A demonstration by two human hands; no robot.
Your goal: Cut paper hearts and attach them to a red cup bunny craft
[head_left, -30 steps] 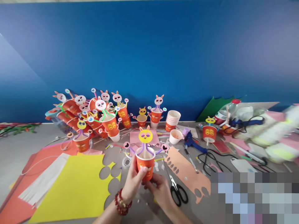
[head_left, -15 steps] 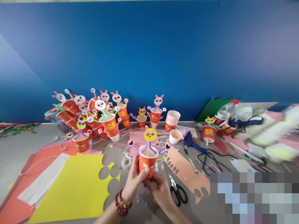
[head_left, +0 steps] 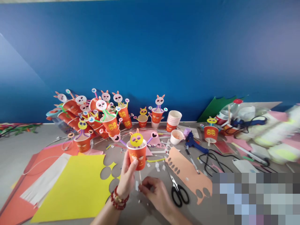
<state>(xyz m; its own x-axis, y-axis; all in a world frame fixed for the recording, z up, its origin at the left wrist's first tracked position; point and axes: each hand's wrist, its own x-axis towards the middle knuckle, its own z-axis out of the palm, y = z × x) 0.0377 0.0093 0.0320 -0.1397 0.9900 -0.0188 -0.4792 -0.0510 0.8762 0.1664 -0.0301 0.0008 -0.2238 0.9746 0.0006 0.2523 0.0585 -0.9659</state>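
My left hand (head_left: pixel 127 175) is wrapped round an orange paper cup (head_left: pixel 137 157) and holds it up over the table. A yellow paper animal face (head_left: pixel 136 140) with ears sits low at the cup's mouth, with purple arms ending in pink discs at both sides. From the cup's underside a thin pale stick (head_left: pixel 140 177) comes down. The fingertips of my right hand (head_left: pixel 154 192) pinch the stick's lower end. Black-handled scissors (head_left: pixel 179 192) lie to the right of that hand.
Finished-looking cup figures (head_left: pixel 109 123) crowd the back left. A yellow sheet (head_left: pixel 75 187) with round cut-outs lies left, a peach sheet (head_left: pixel 185 168) right. A stack of cups (head_left: pixel 173 120), a blue glue gun (head_left: pixel 195 143) and black cables (head_left: pixel 217 159) are at the right.
The cup has moved left and up. My right hand has dropped below it, the stick now shows, and the yellow face has sunk toward the cup's rim.
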